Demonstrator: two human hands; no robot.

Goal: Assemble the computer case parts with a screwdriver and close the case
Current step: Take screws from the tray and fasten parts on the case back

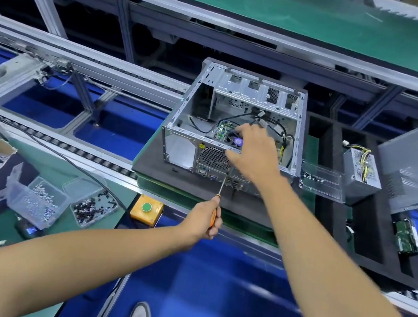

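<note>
Lying open on a dark pad (158, 170) mid-scene, case (234, 124), right hand (253, 153) spread over its near rim, left hand (203, 218) gripping orange screwdriver (221, 187), tip at case's rear panel, screw tubs (62, 199) near left.

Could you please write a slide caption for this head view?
Left hand grips screwdriver; right hand reaches over open computer case.

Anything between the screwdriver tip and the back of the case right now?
Yes. The right hand reaches over the computer case rim, and its thumb covers where the screwdriver shaft ends. The left hand grips the orange handle. The tip itself is hidden.
</note>
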